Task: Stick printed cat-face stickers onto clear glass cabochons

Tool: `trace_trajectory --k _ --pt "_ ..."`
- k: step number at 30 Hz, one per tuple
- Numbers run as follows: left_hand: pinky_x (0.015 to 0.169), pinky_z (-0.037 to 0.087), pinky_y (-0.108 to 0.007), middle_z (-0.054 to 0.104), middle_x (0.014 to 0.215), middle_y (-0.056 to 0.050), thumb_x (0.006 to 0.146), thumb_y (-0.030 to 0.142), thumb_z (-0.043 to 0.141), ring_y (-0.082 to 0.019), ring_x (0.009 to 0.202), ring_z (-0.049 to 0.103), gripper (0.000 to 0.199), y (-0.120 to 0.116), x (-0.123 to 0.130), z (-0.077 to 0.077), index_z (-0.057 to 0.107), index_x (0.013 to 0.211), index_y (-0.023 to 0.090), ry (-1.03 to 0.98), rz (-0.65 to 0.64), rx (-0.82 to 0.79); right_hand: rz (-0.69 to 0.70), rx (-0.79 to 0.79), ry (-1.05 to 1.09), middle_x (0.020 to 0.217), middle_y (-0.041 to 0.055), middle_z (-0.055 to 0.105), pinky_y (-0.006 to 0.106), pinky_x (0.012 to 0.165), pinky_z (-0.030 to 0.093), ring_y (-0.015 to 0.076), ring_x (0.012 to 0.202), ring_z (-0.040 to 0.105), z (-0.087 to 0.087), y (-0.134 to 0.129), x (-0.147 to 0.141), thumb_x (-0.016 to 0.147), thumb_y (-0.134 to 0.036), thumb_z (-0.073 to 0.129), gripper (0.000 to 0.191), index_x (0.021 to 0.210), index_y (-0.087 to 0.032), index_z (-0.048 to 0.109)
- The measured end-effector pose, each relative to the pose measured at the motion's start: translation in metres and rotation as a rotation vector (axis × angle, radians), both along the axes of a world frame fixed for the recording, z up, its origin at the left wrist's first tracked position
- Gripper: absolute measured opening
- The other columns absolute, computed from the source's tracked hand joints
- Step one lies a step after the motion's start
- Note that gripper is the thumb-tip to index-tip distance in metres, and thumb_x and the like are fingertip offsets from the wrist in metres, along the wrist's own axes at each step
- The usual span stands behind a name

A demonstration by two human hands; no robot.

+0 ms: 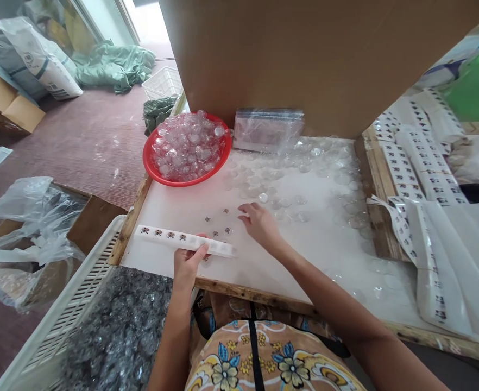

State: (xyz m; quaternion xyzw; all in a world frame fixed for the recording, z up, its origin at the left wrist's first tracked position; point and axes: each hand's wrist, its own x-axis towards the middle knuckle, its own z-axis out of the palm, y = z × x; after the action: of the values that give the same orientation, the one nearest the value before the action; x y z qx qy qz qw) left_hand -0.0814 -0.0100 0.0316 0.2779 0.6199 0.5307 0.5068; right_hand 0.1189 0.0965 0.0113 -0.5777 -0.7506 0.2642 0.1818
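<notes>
My left hand (189, 262) is closed on a white strip (162, 237) that bears several small dark animal-face stickers at its left end. The strip lies slantwise over the white tabletop (247, 271). To its right, my right hand (259, 224) hovers over the table, thumb and forefinger close together; whatever they hold, if anything, is too small to name. Between the hands, several clear discs with animal faces (227, 231) rest on the table. Many plain clear discs (300, 200) are spread beyond and to the right of my right hand.
A red basin (158, 176) heaped with clear pieces stands at the back left, beside a plastic bag (264, 130). Behind rises a large cardboard box (280, 60). Sticker sheets (430, 163) lie right, past a wooden rail (380, 190). A white crate (66, 320) sits lower left.
</notes>
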Motion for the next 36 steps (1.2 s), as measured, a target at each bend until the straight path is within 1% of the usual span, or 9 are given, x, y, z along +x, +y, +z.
trace_trajectory --k 5,12,19,23,26,29,31,34,36 --pt "0.065 0.057 -0.031 0.075 0.09 -0.01 0.062 0.04 0.084 -0.025 0.08 0.07 0.046 0.0 0.003 -0.004 0.072 0.098 0.013 -0.013 -0.017 0.002 -0.111 0.003 -0.267 0.114 0.0155 0.06 0.034 0.074 0.041 0.0288 0.097 0.058 -0.005 0.011 0.043 0.086 -0.018 0.062 0.03 0.115 -0.017 0.059" --pt "0.068 0.057 -0.031 0.075 0.092 -0.011 0.066 0.037 0.082 -0.023 0.081 0.07 0.042 0.001 0.008 -0.001 0.072 0.099 0.015 -0.02 -0.053 0.026 -0.079 0.028 -0.165 0.112 0.0112 0.057 0.031 0.066 0.039 0.0224 0.085 0.057 -0.007 0.007 0.038 0.085 -0.017 0.059 0.029 0.113 -0.017 0.056" --pt "0.069 0.057 -0.032 0.075 0.091 -0.01 0.065 0.04 0.082 -0.027 0.084 0.071 0.046 -0.004 0.006 0.002 0.071 0.1 0.014 -0.009 -0.023 -0.003 0.028 0.238 -0.174 0.106 0.0122 0.053 0.028 0.059 0.034 0.0226 0.088 0.052 -0.021 -0.007 0.036 0.086 -0.004 0.04 0.026 0.099 -0.017 0.059" --pt "0.072 0.057 -0.033 0.075 0.094 -0.01 0.066 0.04 0.081 -0.026 0.087 0.071 0.048 -0.004 0.006 0.001 0.07 0.104 0.013 -0.008 -0.04 -0.013 0.159 0.3 -0.13 0.101 0.011 0.055 0.029 0.064 0.039 0.0216 0.085 0.052 -0.032 -0.027 0.047 0.085 -0.002 0.038 0.027 0.092 -0.017 0.059" --pt "0.07 0.057 -0.032 0.075 0.093 -0.01 0.066 0.041 0.081 -0.026 0.085 0.07 0.048 -0.002 0.006 -0.001 0.07 0.104 0.013 -0.004 -0.048 -0.01 0.173 0.284 -0.062 0.102 0.011 0.057 0.03 0.069 0.042 0.0212 0.086 0.054 -0.03 -0.036 0.06 0.081 0.002 0.036 0.031 0.092 -0.017 0.058" --pt "0.069 0.057 -0.031 0.075 0.094 -0.01 0.066 0.04 0.081 -0.025 0.086 0.07 0.045 -0.001 0.006 -0.003 0.07 0.101 0.013 -0.008 -0.058 0.003 0.078 0.227 -0.004 0.103 0.0108 0.058 0.03 0.068 0.044 0.0214 0.088 0.057 -0.021 -0.035 0.069 0.081 0.002 0.035 0.034 0.097 -0.018 0.058" --pt "0.068 0.057 -0.03 0.075 0.094 -0.01 0.067 0.039 0.081 -0.025 0.086 0.07 0.043 0.0 0.007 -0.003 0.07 0.101 0.013 -0.007 -0.064 0.008 0.039 0.19 0.004 0.104 0.0108 0.059 0.032 0.07 0.046 0.0232 0.09 0.058 -0.016 -0.033 0.071 0.085 -0.005 0.041 0.027 0.101 -0.019 0.058" --pt "0.068 0.057 -0.03 0.075 0.094 -0.01 0.068 0.038 0.08 -0.024 0.085 0.07 0.044 0.0 0.007 -0.004 0.07 0.102 0.013 0.001 -0.059 0.002 0.115 0.147 -0.026 0.105 0.0118 0.059 0.038 0.078 0.048 0.0278 0.097 0.057 -0.016 -0.034 0.069 0.084 -0.018 0.059 0.025 0.109 -0.019 0.058" --pt "0.068 0.057 -0.03 0.075 0.093 -0.01 0.068 0.039 0.08 -0.025 0.085 0.07 0.045 0.0 0.006 -0.005 0.07 0.103 0.013 0.007 -0.052 -0.004 0.177 0.123 -0.028 0.102 0.0118 0.06 0.04 0.081 0.049 0.0286 0.097 0.057 -0.019 -0.036 0.066 0.081 -0.018 0.063 0.025 0.106 -0.019 0.06"
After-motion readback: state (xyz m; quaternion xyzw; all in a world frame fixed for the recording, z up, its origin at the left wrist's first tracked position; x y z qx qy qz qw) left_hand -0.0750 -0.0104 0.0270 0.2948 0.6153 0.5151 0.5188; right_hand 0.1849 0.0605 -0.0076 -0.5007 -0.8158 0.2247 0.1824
